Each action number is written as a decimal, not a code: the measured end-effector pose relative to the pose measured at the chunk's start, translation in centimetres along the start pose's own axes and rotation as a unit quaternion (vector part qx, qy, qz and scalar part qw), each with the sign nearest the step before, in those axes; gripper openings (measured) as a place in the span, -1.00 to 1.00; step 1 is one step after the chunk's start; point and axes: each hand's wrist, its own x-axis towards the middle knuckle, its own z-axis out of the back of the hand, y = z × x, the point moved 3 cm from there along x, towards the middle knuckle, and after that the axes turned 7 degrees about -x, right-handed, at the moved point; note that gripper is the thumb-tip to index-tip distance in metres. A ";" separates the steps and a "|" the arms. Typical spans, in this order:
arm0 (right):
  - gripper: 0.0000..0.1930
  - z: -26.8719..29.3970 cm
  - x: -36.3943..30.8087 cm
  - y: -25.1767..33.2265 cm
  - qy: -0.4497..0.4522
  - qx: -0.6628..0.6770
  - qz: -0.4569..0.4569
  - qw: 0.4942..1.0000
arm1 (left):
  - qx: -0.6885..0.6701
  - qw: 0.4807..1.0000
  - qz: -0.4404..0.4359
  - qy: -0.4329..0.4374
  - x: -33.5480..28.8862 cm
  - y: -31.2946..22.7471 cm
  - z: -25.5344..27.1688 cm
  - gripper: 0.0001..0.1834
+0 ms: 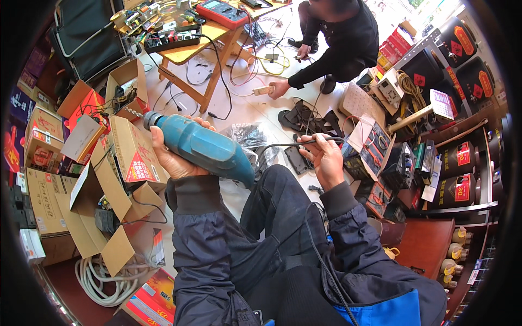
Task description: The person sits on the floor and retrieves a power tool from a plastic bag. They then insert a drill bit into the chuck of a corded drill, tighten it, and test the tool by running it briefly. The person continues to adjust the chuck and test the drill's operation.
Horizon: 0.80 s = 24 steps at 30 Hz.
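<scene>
A teal power drill (204, 144) lies across my left hand (171, 155), with my fingers wrapped under and round its body. Its chuck and twisted bit (142, 117) point to the upper left. My right hand (326, 163) pinches a black cord (293, 144) between thumb and fingers, to the right of the drill. The cord runs left toward the drill's rear end. Below both hands are my knees in dark trousers; a clear plastic bag (244, 133) lies on the floor beyond the drill.
Ahead, a crouching person (342, 43) in black holds a pale power strip (264, 90). A wooden table (190, 51) bears a red meter (223, 12). Open cardboard boxes (111, 201) crowd the left, near coiled grey cable (103, 282). Shelves with dark jars (457, 190) line the right.
</scene>
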 end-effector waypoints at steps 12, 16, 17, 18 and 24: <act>-0.64 1.1 3.3 -1.2 0.027 -0.127 -0.096 0.987 | 0.080 0.997 0.010 0.000 0.3 2.5 0.3 -0.27; -0.44 -0.8 1.6 0.4 0.141 -0.275 -0.103 0.945 | 0.090 0.995 0.039 -0.003 0.6 5.1 0.8 -0.29; -0.38 -1.6 0.3 0.9 0.189 -0.234 -0.072 0.951 | 0.089 0.995 0.042 -0.007 0.7 5.8 0.9 -0.31; -0.31 -2.6 -1.0 1.2 0.238 -0.199 -0.034 0.950 | 0.089 0.994 0.058 -0.009 0.8 6.5 1.0 -0.32; -0.36 -7.6 -6.4 -1.8 0.278 -0.126 -0.045 0.951 | 0.134 0.985 0.110 -0.015 -0.1 10.4 1.0 -0.27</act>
